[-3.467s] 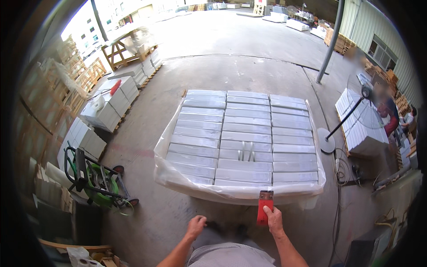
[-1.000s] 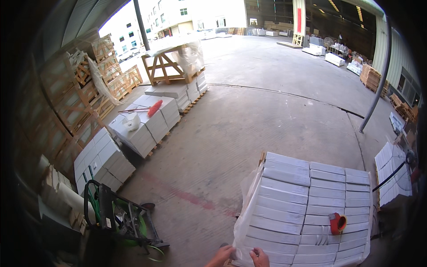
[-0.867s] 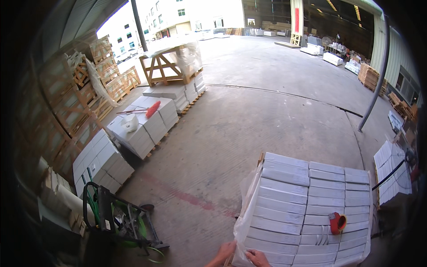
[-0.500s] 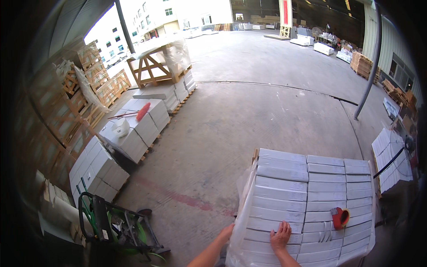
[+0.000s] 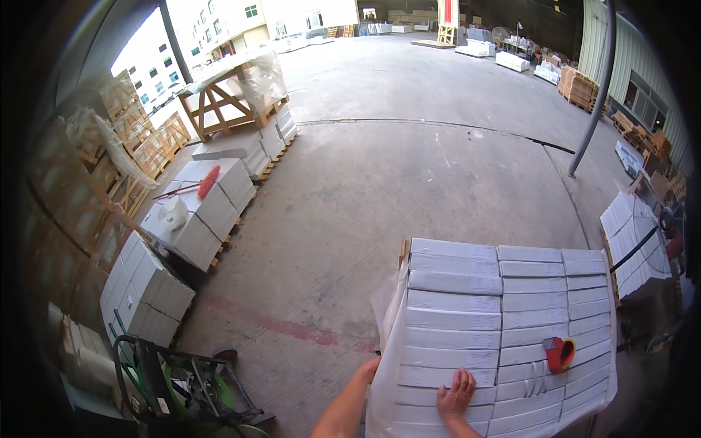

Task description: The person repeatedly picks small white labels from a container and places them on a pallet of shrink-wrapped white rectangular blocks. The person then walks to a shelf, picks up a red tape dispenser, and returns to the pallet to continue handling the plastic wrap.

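Observation:
A block of long white cartons stands in rows at the lower right, with clear plastic film hanging down its left side. My right hand lies flat on top of the cartons in the left column, fingers stretched out, holding nothing. Down at the left side of the stack is my left hand, against the film; its fingers are hidden. A red tape dispenser sits on the cartons to the right of my right hand, beside some thin pale curved strips.
At the left stand a green-and-black wheeled machine and pallets of white blocks, bearing a red duster and a white helmet. Wooden crates rise behind. Another white stack and a grey post are at the right.
The view has shifted slightly, so the floor and far stacks sit higher and further left. My right hand stays flat on the cartons and my left hand stays at their left side.

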{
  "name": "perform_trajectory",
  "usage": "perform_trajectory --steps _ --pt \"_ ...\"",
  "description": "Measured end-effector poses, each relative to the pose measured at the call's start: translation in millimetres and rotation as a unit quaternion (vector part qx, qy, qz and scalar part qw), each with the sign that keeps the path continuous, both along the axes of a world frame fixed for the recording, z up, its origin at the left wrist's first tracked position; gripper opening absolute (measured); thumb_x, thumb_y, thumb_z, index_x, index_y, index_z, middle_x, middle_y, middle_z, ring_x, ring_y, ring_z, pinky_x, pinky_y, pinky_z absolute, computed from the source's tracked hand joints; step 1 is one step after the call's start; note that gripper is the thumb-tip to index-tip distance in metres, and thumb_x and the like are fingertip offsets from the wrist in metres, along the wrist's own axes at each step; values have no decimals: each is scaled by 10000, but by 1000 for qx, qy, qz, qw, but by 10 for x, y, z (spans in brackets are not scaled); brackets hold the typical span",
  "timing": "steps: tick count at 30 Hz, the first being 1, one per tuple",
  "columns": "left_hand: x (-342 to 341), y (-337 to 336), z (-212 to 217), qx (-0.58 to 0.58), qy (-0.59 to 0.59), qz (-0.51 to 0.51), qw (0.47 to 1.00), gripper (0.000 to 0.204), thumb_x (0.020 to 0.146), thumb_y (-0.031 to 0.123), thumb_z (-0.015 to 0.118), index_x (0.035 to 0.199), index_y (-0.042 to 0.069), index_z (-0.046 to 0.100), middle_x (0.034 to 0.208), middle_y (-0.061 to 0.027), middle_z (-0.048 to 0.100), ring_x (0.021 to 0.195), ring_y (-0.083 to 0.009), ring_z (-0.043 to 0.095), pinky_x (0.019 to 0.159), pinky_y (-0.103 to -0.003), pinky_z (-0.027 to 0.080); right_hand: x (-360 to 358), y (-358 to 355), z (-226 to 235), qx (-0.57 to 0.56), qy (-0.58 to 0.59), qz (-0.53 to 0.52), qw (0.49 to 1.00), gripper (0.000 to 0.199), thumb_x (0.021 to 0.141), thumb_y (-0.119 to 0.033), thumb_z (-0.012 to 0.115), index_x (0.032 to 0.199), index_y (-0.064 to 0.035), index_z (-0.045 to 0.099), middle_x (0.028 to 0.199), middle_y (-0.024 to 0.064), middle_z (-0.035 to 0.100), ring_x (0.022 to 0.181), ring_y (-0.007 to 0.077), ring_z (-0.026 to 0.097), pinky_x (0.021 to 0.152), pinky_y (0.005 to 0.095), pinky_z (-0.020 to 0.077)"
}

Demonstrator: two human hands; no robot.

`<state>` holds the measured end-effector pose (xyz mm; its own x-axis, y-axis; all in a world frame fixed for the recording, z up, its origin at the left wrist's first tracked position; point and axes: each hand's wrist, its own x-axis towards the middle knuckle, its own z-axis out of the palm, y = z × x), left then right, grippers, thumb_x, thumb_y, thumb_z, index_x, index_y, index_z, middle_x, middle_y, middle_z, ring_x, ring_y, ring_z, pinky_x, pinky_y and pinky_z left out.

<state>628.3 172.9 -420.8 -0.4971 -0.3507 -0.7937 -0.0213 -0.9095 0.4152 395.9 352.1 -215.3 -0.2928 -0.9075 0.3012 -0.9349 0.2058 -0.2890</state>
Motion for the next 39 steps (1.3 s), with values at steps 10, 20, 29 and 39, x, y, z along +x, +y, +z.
perform_trajectory --steps 10,20,29,39 --pt "279 -18 -333 -159 -101 -145 971 305 771 243 735 963 7 713 904 -135 706 795 -248 668 702 -415 539 34 -87 69 -2 -3 1 1000 624 758 -214 628 1293 31 419 1319 211 439 1231 400 401 1046 559 320" --pt "66 27 -74 -43 -69 36 996 315 823 240 712 1030 5 682 913 -118 697 767 -220 672 661 -387 556 19 -104 87 7 2 3 1000 616 791 -267 582 1299 36 411 1341 214 425 1232 407 394 1047 563 311" --pt "185 150 -64 -156 -182 -68 968 429 828 340 706 1051 -24 661 894 -101 688 765 -212 642 667 -388 533 19 -150 194 -7 0 12 1000 628 774 -260 588 1296 42 413 1337 220 424 1230 411 395 1047 567 309" --pt "282 167 -524 -29 -84 18 996 247 837 104 701 1011 -70 685 952 -157 691 807 -245 673 717 -435 560 40 -136 150 -7 -11 6 1000 645 785 -258 561 1333 35 388 1332 233 422 1239 421 386 1055 576 295"
